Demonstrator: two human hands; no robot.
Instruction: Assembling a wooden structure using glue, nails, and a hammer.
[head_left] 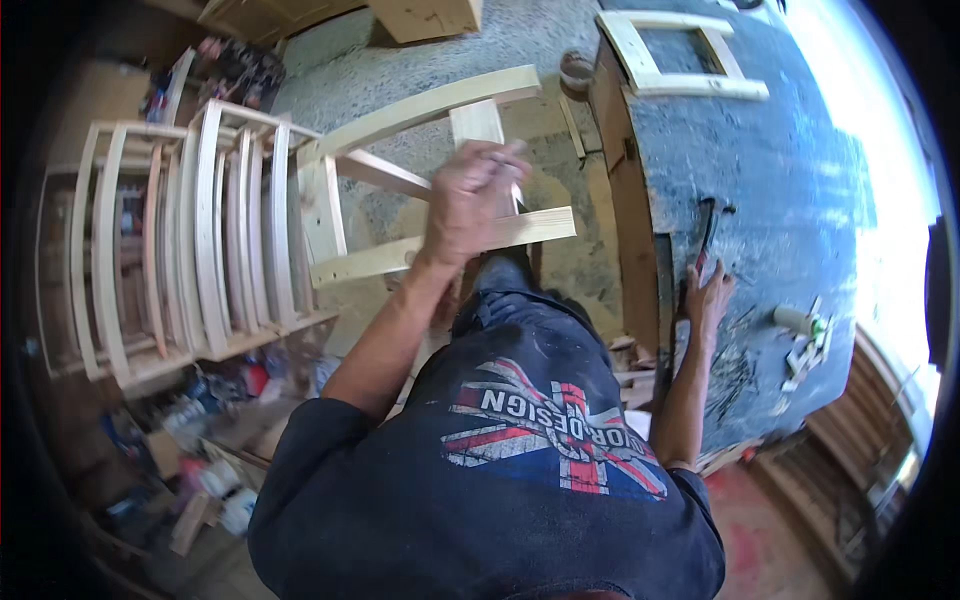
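Observation:
A pale wooden frame [430,105], with two long rails and pieces joining them, is in front of my body. My left hand [465,200] is over its near rail and crosspiece, with the fingers curled closed. Blur hides what is in those fingers. Off to the right, my right hand [709,292] is closed around the handle of a hammer [708,238]. The hammer lies on the dark worktable [760,180], its head pointing away from me. Small dark nails [735,370] are scattered beside that hand, toward the near end of the table.
Another wooden frame [645,60] lies at the table's far end. A white roll-shaped object [792,319] and pale scraps [805,360] are at its right. Several slatted wooden frames [205,230] stand at left. A bucket [576,70] and a wooden box [425,15] are on the floor.

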